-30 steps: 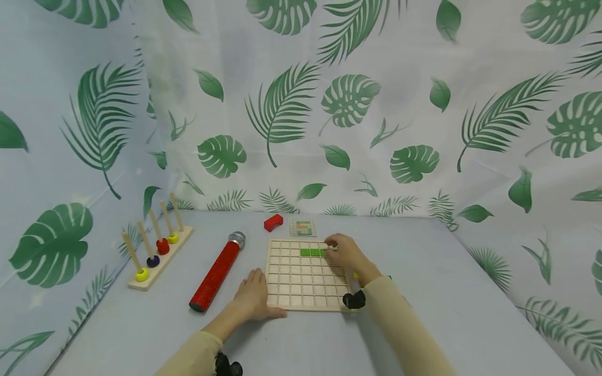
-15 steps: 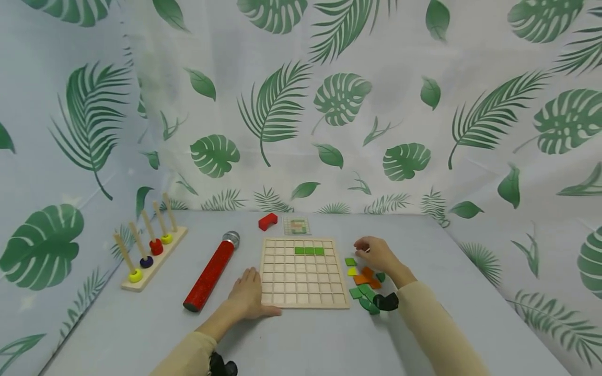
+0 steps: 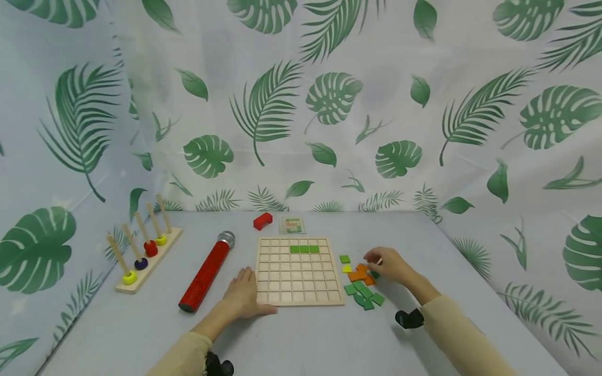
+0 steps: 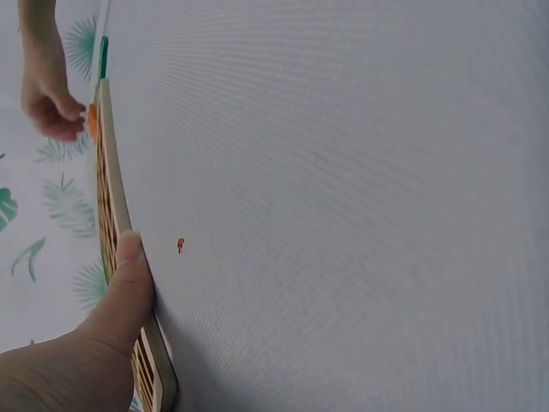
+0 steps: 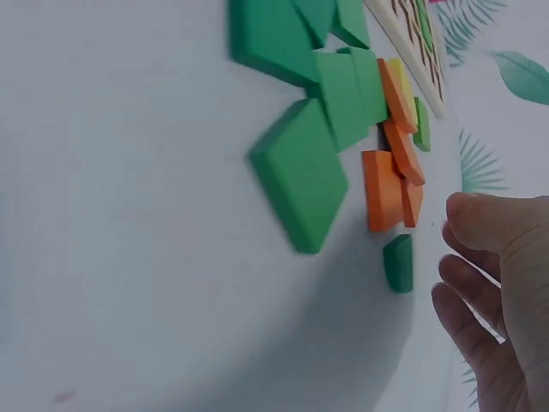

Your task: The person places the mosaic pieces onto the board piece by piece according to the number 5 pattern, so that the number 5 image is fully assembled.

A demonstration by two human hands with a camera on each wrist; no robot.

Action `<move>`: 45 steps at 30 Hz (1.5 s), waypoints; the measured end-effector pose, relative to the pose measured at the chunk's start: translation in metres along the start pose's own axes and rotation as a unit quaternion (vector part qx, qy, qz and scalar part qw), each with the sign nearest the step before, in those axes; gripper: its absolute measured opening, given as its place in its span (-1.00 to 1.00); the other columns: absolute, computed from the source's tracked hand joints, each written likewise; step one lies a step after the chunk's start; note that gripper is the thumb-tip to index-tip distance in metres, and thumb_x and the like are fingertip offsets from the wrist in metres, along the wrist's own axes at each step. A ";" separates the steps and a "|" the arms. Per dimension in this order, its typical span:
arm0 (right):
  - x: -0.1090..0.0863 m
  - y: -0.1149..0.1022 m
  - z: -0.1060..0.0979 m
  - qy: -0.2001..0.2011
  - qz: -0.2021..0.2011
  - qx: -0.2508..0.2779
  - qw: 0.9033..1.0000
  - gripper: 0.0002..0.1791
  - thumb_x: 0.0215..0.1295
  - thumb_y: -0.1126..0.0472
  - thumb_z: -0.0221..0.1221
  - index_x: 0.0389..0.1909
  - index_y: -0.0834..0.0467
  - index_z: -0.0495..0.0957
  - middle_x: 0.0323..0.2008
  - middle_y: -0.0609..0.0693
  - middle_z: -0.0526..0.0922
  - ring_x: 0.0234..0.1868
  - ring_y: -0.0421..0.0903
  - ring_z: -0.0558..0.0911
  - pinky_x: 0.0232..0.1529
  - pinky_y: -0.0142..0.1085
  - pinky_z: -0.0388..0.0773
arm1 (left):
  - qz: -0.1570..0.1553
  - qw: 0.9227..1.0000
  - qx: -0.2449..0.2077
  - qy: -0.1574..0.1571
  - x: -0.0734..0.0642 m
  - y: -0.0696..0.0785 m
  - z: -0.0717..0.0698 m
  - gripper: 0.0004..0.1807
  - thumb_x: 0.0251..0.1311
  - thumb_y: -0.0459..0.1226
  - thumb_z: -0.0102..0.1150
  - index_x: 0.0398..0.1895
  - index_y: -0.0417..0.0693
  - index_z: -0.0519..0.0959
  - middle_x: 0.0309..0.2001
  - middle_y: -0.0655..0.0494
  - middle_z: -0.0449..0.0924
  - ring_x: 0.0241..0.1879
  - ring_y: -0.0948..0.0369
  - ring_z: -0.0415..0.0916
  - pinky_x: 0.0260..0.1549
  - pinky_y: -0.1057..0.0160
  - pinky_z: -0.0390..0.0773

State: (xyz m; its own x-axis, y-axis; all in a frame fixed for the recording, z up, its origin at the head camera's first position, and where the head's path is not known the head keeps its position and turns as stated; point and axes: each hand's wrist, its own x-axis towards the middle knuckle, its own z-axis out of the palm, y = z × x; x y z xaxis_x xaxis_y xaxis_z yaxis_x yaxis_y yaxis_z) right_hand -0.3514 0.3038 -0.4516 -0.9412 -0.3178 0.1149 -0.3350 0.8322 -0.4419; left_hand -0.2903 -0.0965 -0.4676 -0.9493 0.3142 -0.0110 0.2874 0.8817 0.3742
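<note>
My left hand (image 3: 242, 294) rests at the near left corner of a wooden grid board (image 3: 301, 282), its fingers spread along the side. In the left wrist view, its thumb (image 4: 129, 287) presses the board's front edge. A row of light green square tiles (image 3: 304, 249) lies in the board's upper cells. Over the loose tiles on the right hovers my right hand (image 3: 390, 265), fingers loosely bent and holding nothing. Closest to its fingertips are orange tiles (image 5: 383, 189) and a dark green tile (image 5: 399, 263). Green tiles (image 5: 300, 180) lie nearer the wrist camera.
A red microphone-shaped tube (image 3: 207, 274) with a silver top lies left of the board. Farther left stands a wooden peg rack (image 3: 155, 258) with coloured rings. Behind the board are a red block (image 3: 263, 221) and a pattern card (image 3: 292, 225).
My right hand has left the board's top row, where the green tiles stay, and moved right and nearer, over the loose tiles. My left hand keeps its place on the board.
</note>
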 end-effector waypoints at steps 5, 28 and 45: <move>-0.020 -0.004 0.006 0.003 -0.044 0.004 0.999 -0.86 0.13 0.37 0.26 -0.26 0.18 0.61 -0.38 -0.14 0.56 -0.36 -0.21 0.49 -0.29 -0.33 0.57 | -0.001 1.000 0.000 0.001 0.000 -0.001 -0.002 0.22 -0.23 0.18 0.44 0.26 -0.58 0.12 0.29 -0.42 0.11 0.30 -0.24 0.05 0.23 -0.18 0.15; -0.076 -0.032 0.034 0.016 -0.080 -0.057 0.995 -0.73 -0.07 0.07 0.45 -0.33 -0.05 0.59 -0.28 -0.25 0.49 -0.20 -0.22 0.43 -0.15 -0.18 0.51 | 0.001 1.000 0.001 -0.001 0.002 -0.004 0.002 0.24 -0.24 0.21 0.43 0.26 -0.59 0.12 0.29 -0.44 0.11 0.31 -0.26 0.05 0.23 -0.19 0.14; -0.075 -0.039 0.037 0.025 -0.080 -0.050 0.995 -0.72 -0.07 0.24 0.41 -0.31 -0.02 0.58 -0.32 -0.29 0.53 -0.19 -0.22 0.45 -0.14 -0.19 0.50 | -0.007 1.000 0.003 -0.006 0.000 -0.001 -0.001 0.24 -0.22 0.21 0.41 0.28 -0.57 0.11 0.32 -0.41 0.08 0.33 -0.23 0.02 0.26 -0.15 0.12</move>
State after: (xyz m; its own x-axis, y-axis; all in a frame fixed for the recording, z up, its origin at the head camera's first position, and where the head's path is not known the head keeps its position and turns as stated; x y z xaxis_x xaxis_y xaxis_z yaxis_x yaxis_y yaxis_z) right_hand -0.2660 0.2788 -0.4759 -0.8752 -0.4294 0.2229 -0.4819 0.8143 -0.3236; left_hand -0.2911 -0.0977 -0.4671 -0.9518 0.3054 -0.0277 0.2743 0.8883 0.3684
